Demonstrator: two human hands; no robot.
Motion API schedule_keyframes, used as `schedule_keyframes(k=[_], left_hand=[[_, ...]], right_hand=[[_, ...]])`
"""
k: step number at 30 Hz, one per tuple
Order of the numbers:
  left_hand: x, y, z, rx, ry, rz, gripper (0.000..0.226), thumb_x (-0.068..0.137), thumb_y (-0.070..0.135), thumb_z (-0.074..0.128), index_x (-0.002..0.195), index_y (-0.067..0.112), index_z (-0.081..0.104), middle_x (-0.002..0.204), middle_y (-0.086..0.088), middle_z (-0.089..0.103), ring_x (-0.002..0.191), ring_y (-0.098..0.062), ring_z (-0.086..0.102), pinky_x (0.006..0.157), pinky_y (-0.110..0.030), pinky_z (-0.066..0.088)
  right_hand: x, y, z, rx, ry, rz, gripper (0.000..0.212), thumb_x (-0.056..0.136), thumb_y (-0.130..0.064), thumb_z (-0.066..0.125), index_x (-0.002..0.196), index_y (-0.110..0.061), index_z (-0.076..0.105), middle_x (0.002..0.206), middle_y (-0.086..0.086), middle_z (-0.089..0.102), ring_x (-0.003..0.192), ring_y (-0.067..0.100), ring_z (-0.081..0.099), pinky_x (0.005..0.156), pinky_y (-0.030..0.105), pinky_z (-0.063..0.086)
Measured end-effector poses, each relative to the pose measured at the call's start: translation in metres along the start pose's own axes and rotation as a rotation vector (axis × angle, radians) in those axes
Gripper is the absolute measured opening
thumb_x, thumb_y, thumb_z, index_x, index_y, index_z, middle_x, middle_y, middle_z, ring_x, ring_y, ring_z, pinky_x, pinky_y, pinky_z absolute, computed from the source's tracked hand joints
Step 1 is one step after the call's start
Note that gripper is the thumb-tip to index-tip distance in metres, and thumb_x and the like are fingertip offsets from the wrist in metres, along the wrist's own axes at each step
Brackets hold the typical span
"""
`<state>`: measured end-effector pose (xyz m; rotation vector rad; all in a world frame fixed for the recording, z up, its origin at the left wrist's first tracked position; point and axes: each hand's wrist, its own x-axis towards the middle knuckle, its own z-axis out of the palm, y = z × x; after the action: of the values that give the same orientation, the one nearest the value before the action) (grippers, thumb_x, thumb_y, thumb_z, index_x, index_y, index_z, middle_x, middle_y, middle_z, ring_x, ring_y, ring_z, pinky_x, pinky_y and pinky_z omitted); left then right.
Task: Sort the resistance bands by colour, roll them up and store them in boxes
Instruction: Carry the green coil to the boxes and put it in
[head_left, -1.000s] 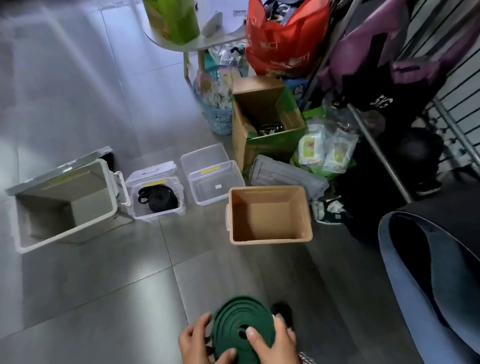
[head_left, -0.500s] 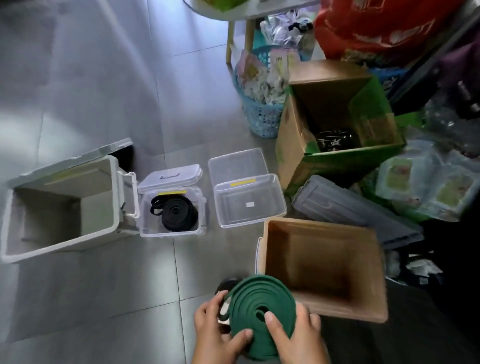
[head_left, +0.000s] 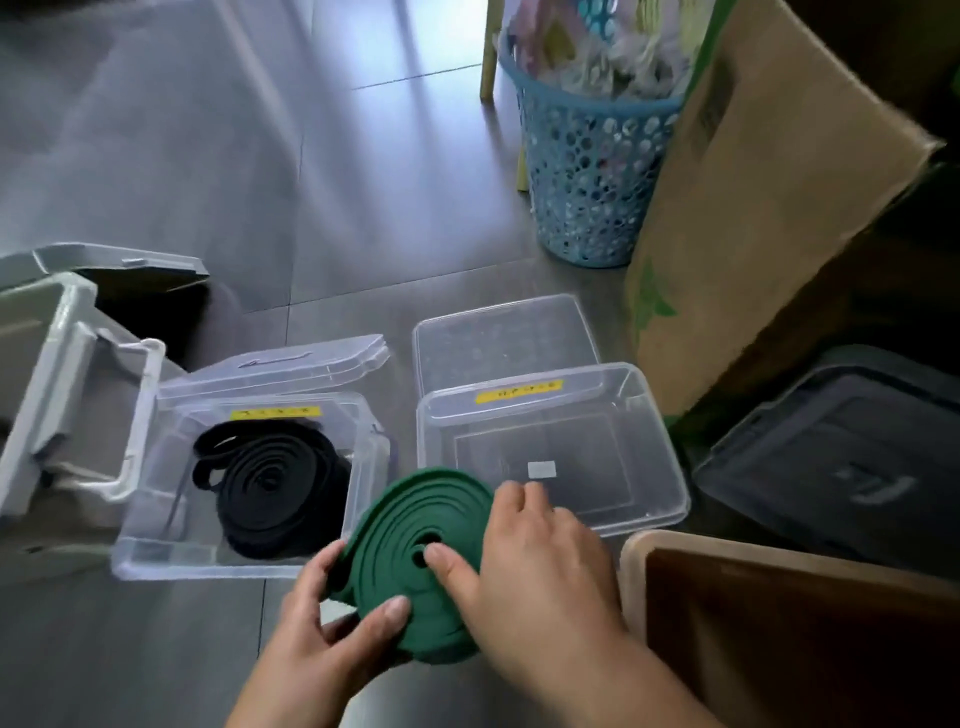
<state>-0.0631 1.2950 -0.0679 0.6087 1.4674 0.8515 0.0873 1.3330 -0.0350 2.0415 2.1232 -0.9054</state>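
Observation:
A rolled green resistance band (head_left: 415, 525) is held between both hands just in front of two clear plastic boxes on the floor. My left hand (head_left: 332, 623) grips its lower left edge, thumb on top. My right hand (head_left: 530, 566) holds the right side with the thumb pressed near the coil's centre. The left clear box (head_left: 156, 519) holds a coiled black band (head_left: 275, 483). The right clear box (head_left: 660, 467) has nothing in it; its near rim lies just beyond the green roll.
A large grey bin (head_left: 57, 384) with an open lid stands at the left. A tan box (head_left: 779, 561) sits at the lower right, a dark lid (head_left: 841, 467) behind it. Further back are a cardboard carton (head_left: 753, 208) and a blue mesh basket (head_left: 587, 171).
I have come closer to the boxes, which now fill the view. Both hands have carried the green roll forward, up to the near edges of the two clear boxes.

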Motion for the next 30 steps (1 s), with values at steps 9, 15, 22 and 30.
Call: schedule_keyframes(k=[9,15,22,30], left_hand=[[0.098,0.009,0.07,0.145,-0.162,-0.019,0.038,0.08,-0.008,0.063,0.1,0.022,0.054,0.129,-0.013,0.04,0.099,-0.033,0.061,0.059,-0.031,0.058],[0.155,-0.023,0.086,0.322,-0.145,-0.016,0.06,0.079,-0.006,0.065,0.13,0.016,0.042,0.125,-0.008,0.031,0.111,-0.032,0.051,0.079,-0.041,0.057],[0.178,-0.038,0.089,0.603,-0.176,0.073,0.084,0.075,0.003,0.072,0.142,0.021,0.024,0.134,-0.004,0.025,0.129,-0.025,0.037,0.108,-0.037,0.037],[0.127,-0.002,0.1,0.937,0.043,0.054,0.097,0.081,0.022,0.071,0.148,0.009,0.001,0.15,-0.021,0.02,0.135,-0.033,0.03,0.108,-0.036,0.027]], right_hand=[[0.081,0.076,-0.028,0.193,-0.301,0.223,0.05,0.087,-0.048,0.055,0.113,-0.005,0.057,0.09,0.009,0.061,0.071,0.023,0.063,0.066,0.027,0.05],[0.136,0.107,-0.001,0.468,-0.466,0.363,0.042,0.086,-0.019,0.065,0.121,0.0,0.05,0.132,0.016,0.051,0.088,0.025,0.065,0.067,0.023,0.056],[0.147,0.117,0.018,0.588,-0.548,0.471,0.056,0.084,-0.019,0.068,0.131,-0.003,0.043,0.138,0.014,0.045,0.108,0.027,0.058,0.076,0.03,0.055],[0.068,0.098,-0.037,0.355,-0.077,0.314,0.052,0.088,-0.037,0.057,0.126,-0.005,0.043,0.117,0.012,0.057,0.101,0.026,0.056,0.078,0.03,0.044]])
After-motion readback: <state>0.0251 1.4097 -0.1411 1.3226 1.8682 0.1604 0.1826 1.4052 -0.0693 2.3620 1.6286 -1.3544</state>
